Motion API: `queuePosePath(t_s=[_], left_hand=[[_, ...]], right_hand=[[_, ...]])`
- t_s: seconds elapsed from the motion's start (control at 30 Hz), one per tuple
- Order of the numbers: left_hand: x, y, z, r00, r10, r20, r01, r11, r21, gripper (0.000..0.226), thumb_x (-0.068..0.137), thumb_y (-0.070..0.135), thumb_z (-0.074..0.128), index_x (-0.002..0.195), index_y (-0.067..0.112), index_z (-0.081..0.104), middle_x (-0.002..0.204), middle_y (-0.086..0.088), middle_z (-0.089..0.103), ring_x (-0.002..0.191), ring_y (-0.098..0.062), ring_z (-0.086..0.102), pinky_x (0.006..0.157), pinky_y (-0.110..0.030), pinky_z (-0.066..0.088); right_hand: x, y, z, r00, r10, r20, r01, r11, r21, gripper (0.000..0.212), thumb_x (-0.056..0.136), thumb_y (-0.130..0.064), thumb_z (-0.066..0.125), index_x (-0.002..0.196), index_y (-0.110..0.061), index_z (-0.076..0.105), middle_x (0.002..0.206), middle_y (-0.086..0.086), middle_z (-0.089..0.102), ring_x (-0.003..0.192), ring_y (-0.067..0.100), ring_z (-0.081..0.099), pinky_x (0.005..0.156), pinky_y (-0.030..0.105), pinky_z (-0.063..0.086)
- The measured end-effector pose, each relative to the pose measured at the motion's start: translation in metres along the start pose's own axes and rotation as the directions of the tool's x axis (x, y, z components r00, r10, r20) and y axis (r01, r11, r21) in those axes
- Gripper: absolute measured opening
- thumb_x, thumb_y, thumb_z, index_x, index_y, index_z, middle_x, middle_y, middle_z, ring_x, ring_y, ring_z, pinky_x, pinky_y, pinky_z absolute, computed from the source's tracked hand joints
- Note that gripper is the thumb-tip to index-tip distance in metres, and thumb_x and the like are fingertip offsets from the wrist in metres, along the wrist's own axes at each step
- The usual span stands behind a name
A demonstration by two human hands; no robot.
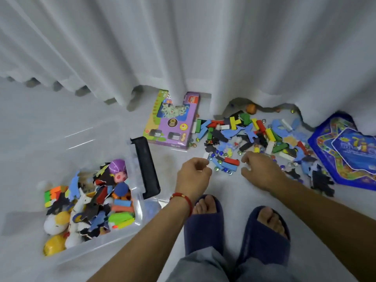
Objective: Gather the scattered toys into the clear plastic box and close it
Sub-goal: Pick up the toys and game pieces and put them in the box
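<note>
- Clear plastic box (pixel 140 202) sits on the floor at the left, open, already about half full of foam bits, blocks and a couple of egg-shaped toys. Black latch handle (pixel 145 166) on its near-right end is flipped out. No lid that I can make out.
- Main toy pile (pixel 250 137) is still on the floor by the curtain (pixel 183 47): colored wooden blocks, blue + black foam puzzle pcs, lots of glass marbles (pixel 221 168) along the near edge.
- Left hand (pixel 193 176) w/ the red bracelet (pixel 182 199) has fingers curled; looks like it's pinching smth small and pale but can't tell what.
- Right hand (pixel 262 169) is curled over the near edge of the pile, fingertips down among the marbles. Can't tell if it's actually got anything yet.
- Hands are apart, both just short of the pile.
- Handling, imo: blocks are light + stiff, easy to scoop by the handful. Foam pcs are floppy and weigh nothing, better swept together than picked 1 by 1. Marbles are the pain: smooth, will roll away, so cup them w/ both palms.
- Purple toy carton (pixel 173 123) and blue star-shaped board (pixel 345 151) are flat and rigid, grab by an edge. Prob go in last, on top.
- Lots left to do; closing is a long way off.
</note>
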State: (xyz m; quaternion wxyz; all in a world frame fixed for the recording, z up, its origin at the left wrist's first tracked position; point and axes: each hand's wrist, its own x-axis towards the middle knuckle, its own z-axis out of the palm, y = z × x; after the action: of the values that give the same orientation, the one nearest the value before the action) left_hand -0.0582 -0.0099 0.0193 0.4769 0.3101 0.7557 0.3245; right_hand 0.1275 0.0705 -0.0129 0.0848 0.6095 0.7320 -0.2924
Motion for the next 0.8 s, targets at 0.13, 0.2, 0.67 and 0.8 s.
queuePosePath(t_s=[0.13, 0.2, 0.67, 0.8], left_hand=[[0.061, -0.034, 0.033, 0.998, 0.048, 0.028, -0.055, 0.927, 0.371, 0.037, 0.087, 0.025, 0.067, 0.123, 0.026, 0.06, 0.12, -0.002, 0.063, 0.105, -0.018, 0.059, 0.09, -0.033, 0.053], [0.083, -0.047, 0.042, 0.981, 0.18, 0.077, -0.189, 0.77, 0.61, 0.049, 0.084, 0.028, 0.07, 0.131, 0.03, 0.054, 0.127, -0.004, 0.054, 0.116, -0.023, 0.049, 0.095, -0.033, 0.047], [0.105, -0.085, 0.059, 0.827, 0.469, 0.31, -0.485, 0.315, 0.816, 0.048, 0.087, 0.05, 0.063, 0.129, 0.035, 0.044, 0.134, -0.013, 0.039, 0.113, -0.028, 0.046, 0.086, -0.034, 0.05], [0.103, -0.094, 0.057, 0.823, 0.471, 0.318, -0.519, 0.394, 0.759, 0.044, 0.087, 0.043, 0.066, 0.125, 0.031, 0.049, 0.132, -0.012, 0.039, 0.112, -0.024, 0.044, 0.084, -0.024, 0.044]], right_hand=[[0.028, -0.001, 0.056, 0.99, -0.103, -0.096, 0.094, 0.991, -0.097, 0.059, 0.089, -0.039, 0.064, 0.138, -0.018, 0.038, 0.134, 0.008, 0.045, 0.119, 0.028, 0.049, 0.09, 0.04, 0.048], [0.038, -0.006, 0.069, 0.981, -0.12, -0.149, 0.099, 0.985, -0.142, 0.07, 0.086, -0.046, 0.067, 0.14, -0.02, 0.029, 0.137, 0.009, 0.036, 0.119, 0.027, 0.047, 0.086, 0.037, 0.049], [0.041, 0.004, 0.1, 0.959, -0.121, -0.258, 0.128, 0.992, 0.012, 0.049, 0.091, -0.034, 0.065, 0.131, -0.019, 0.04, 0.129, 0.007, 0.036, 0.102, 0.014, 0.058, 0.081, 0.019, 0.048], [0.04, 0.003, 0.103, 0.965, -0.108, -0.239, 0.124, 0.991, 0.051, 0.053, 0.09, -0.03, 0.066, 0.134, -0.022, 0.038, 0.133, 0.004, 0.033, 0.104, 0.014, 0.056, 0.083, 0.021, 0.052]])
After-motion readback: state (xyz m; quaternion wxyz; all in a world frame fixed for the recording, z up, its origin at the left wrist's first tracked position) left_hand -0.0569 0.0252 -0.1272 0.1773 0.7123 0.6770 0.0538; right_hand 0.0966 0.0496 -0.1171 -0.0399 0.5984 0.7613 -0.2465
